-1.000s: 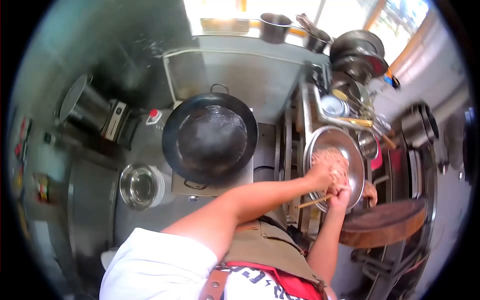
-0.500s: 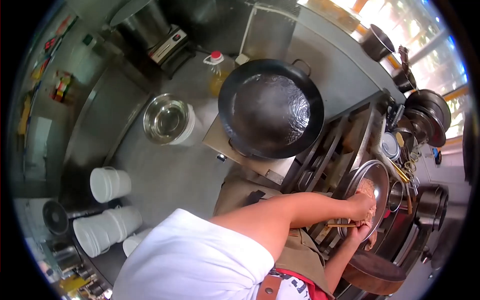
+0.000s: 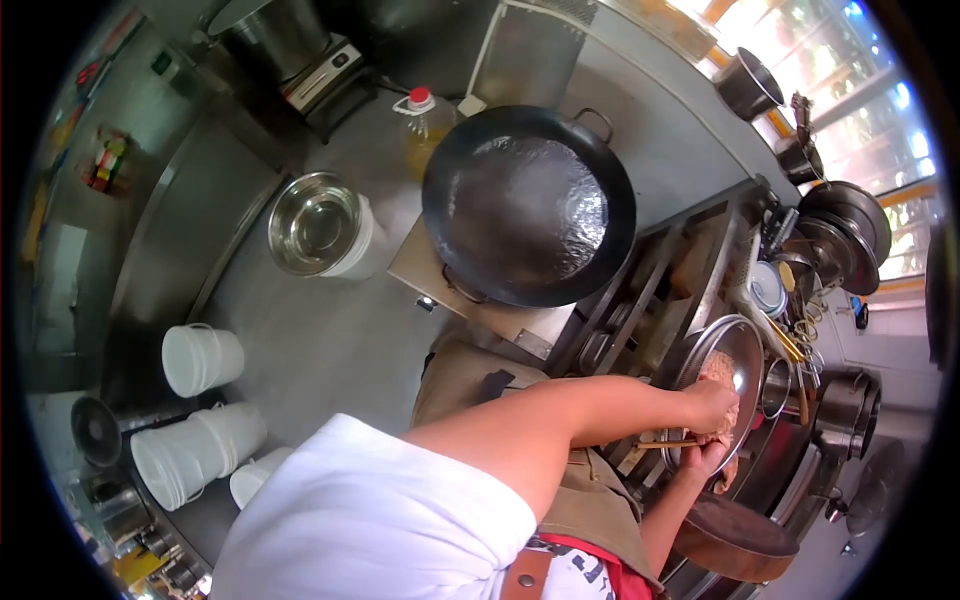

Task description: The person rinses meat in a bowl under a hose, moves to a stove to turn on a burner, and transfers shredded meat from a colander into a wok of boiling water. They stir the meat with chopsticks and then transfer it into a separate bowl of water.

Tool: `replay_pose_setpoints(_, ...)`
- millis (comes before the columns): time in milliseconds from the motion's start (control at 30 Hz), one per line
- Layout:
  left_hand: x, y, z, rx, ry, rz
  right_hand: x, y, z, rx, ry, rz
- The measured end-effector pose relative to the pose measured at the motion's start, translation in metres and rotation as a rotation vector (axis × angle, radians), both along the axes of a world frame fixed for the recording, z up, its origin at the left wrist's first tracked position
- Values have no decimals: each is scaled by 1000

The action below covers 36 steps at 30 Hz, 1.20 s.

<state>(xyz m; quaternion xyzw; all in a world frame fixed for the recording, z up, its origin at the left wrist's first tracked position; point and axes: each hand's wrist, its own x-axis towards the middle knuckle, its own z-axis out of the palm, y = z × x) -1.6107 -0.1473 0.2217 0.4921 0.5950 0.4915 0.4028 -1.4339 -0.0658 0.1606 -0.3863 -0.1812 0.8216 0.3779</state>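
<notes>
A wide steel bowl [image 3: 748,345] holding pinkish minced meat [image 3: 718,368] sits on a metal rack at the right. My left hand [image 3: 712,402] reaches across my body into the bowl, its fingers curled down onto the meat. Just below it, at the bowl's near rim, my right hand [image 3: 705,460] grips a pair of wooden chopsticks [image 3: 662,444] that stick out to the left. The two hands are almost touching. My fingertips are hidden in the meat.
A large black wok [image 3: 528,205] sits on a burner at centre. Left of it are a steel bowl [image 3: 312,222] and an oil bottle [image 3: 428,115]. White buckets [image 3: 200,358] stand on the floor. A round wooden chopping block [image 3: 745,540] lies at lower right, with stacked pots [image 3: 845,235] behind the rack.
The view has swung left and down, showing more floor and buckets. Both hands stay at the steel bowl, working the meat, with the chopsticks still in my right hand.
</notes>
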Motion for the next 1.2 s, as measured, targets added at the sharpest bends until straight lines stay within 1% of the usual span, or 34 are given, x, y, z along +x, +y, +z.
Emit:
replay_pose_setpoints(33, -2, -2, 4, -6, 24, -16, -6, -6, 4, 11, 11, 0)
replay_pose_setpoints(67, -6, -7, 9, -14, 46, -31, -12, -9, 11, -17, -53, -47)
replay_pose_setpoints(100, -7, -8, 12, -23, 69, -44, -13, -12, 10, 42, 6, 12)
replay_pose_setpoints(133, -5, -3, 5, -24, 52, -78, -13, -13, 12, 62, -20, 5)
replay_pose_setpoints(267, -7, -5, 11, -27, 76, -67, -21, -19, 15, 185, -111, 32)
replay_pose_setpoints(333, -6, -6, 11, 15, 117, -49, -24, -21, 16, 144, -88, 24)
replay_pose_setpoints(367, -5, -5, 10, 21, 78, -47, -26, -22, 16, 124, -77, 20)
replay_pose_setpoints(400, -5, -4, 8, 26, 39, -45, -32, -27, 25, 134, -9, 79)
replay_pose_setpoints(533, -7, -6, 11, 36, -19, -66, -36, -28, 26, 70, -96, -21)
replay_pose_setpoints(633, -7, -5, 11, 61, 44, -60, -34, -25, 23, 46, -50, 3)
replay_pose_setpoints(733, -10, -9, 17, 44, 161, -79, -26, -21, 17, 75, 66, 114)
replay_pose_setpoints(800, -12, -11, 24, -9, 61, -79, -24, -20, 15, 43, 21, 48)
replay_pose_setpoints(833, -12, -11, 26, -36, 12, -80, -36, -28, 26, 28, 0, 15)
replay_pose_setpoints(867, -11, -10, 24, -27, 0, -102, -52, -33, 40, -50, -147, -138)
replay_pose_setpoints(967, -12, -11, 26, -28, -48, -116, -44, -30, 34, -23, -69, -60)
replay_pose_setpoints(1067, -10, -8, 20, -41, -60, -140, -39, -26, 26, 4, -97, -72)
replay_pose_setpoints(1167, -4, -5, 13, -4, -48, -69, -45, -30, 32, -1, -89, -63)
replay_pose_setpoints(1200, -5, -6, 16, -29, -83, -77, -45, -31, 33, -4, -84, -60)
